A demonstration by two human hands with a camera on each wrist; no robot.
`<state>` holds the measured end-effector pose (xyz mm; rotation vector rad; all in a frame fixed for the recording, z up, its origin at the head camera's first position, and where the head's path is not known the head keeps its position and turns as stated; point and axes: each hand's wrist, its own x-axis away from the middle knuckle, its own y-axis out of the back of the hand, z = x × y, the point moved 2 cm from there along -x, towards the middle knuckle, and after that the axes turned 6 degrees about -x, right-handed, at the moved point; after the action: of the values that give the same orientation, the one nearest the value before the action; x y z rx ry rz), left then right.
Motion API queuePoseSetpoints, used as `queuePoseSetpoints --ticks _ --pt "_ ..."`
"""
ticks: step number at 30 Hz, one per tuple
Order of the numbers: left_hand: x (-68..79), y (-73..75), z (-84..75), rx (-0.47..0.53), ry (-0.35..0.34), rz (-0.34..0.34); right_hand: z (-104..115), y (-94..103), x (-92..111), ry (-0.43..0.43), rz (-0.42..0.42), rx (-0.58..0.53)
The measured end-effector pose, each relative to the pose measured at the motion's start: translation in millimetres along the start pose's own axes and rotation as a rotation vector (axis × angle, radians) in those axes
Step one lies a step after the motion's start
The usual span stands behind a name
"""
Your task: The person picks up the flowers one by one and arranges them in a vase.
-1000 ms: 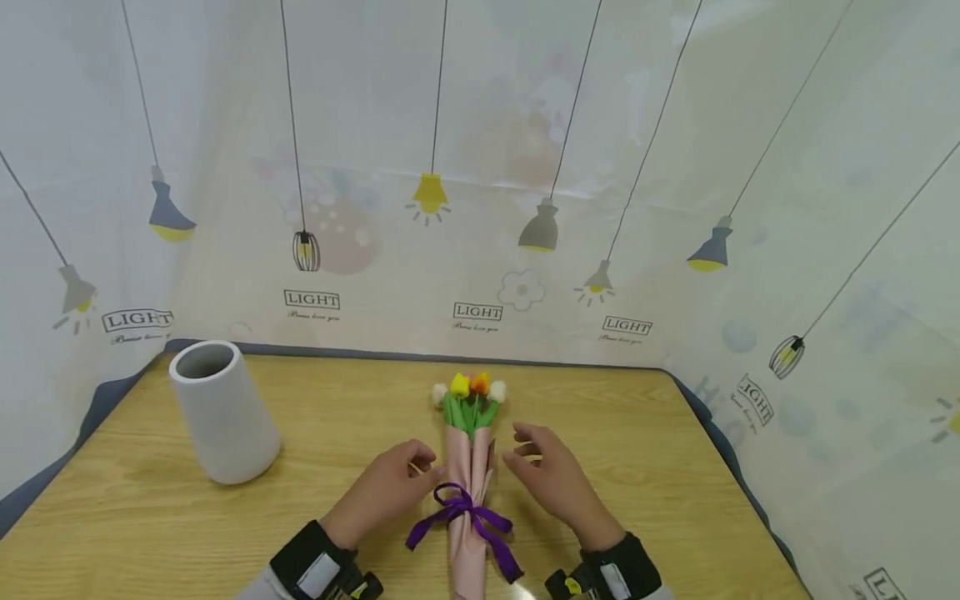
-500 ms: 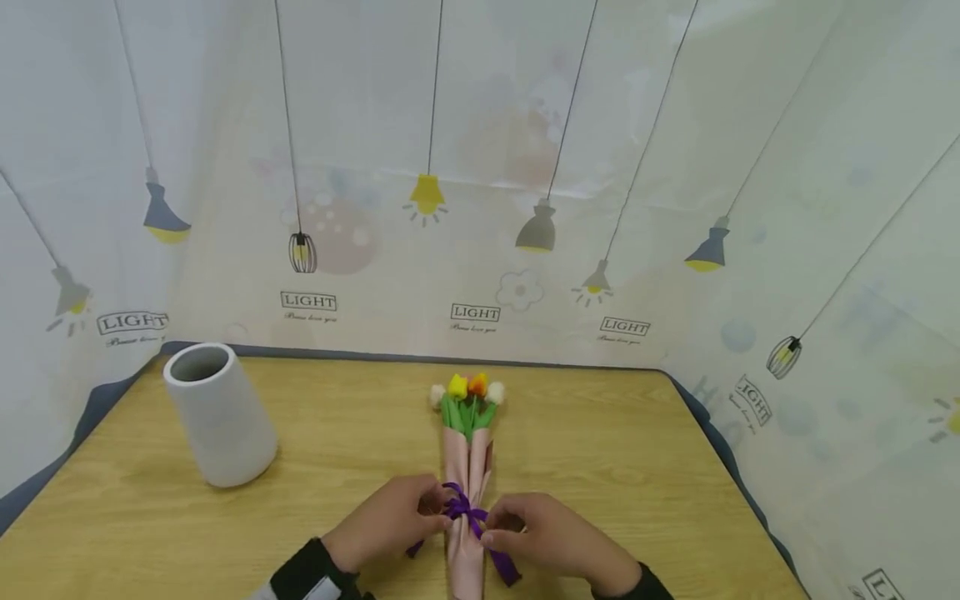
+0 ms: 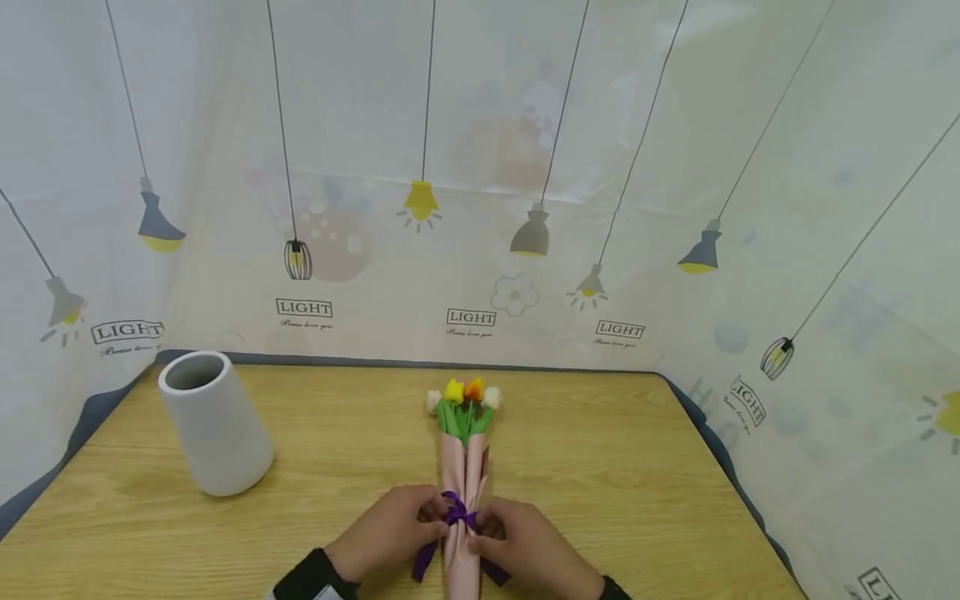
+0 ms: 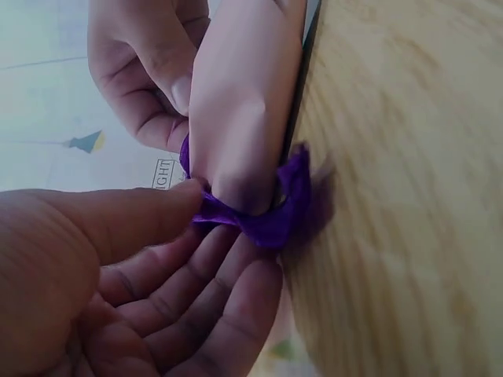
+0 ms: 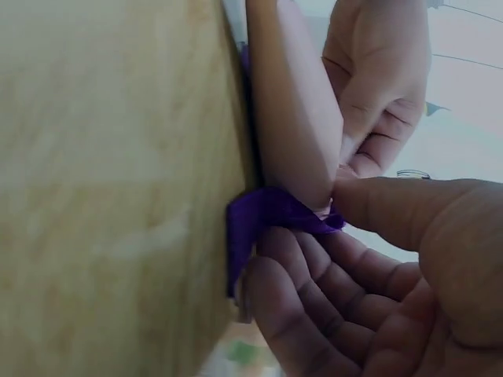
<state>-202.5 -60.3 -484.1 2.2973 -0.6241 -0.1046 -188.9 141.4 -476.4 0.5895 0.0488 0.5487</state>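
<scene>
A bouquet of tulips (image 3: 463, 408), yellow, orange and white with green leaves, lies on the table in pink wrapping paper (image 3: 453, 467). Around the paper's middle a purple ribbon (image 3: 457, 510) is tied in a bow. From the left, my left hand (image 3: 397, 527) pinches the ribbon between thumb and fingers. On the other side my right hand (image 3: 528, 542) pinches it too, its thumb close over the paper. In the left wrist view the ribbon (image 4: 271, 224) runs out from under the thumb; in the right wrist view a ribbon tail (image 5: 244, 236) hangs past the fingers.
A white tapered vase (image 3: 217, 429) stands on the left of the wooden table (image 3: 600, 450). Behind and around the table hangs a pale curtain (image 3: 360, 142) printed with lamps. A dark cloth edge (image 3: 420, 363) borders the table's back.
Both hands have come down from beside the wrapped bouquet to its bow and taken hold of the ribbon. Over the last half second they have drawn closer together. The vase stays put.
</scene>
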Motion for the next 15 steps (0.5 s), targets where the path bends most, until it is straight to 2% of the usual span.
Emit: queuePoseSetpoints --ticks 7,15 --pt "1.3 -2.8 -1.1 0.022 -0.041 -0.037 -1.7 -1.5 -1.6 -0.009 -0.072 0.055" --pt "1.8 -2.6 -2.7 -0.013 -0.068 -0.060 -3.4 -1.9 -1.3 0.019 -0.113 -0.044"
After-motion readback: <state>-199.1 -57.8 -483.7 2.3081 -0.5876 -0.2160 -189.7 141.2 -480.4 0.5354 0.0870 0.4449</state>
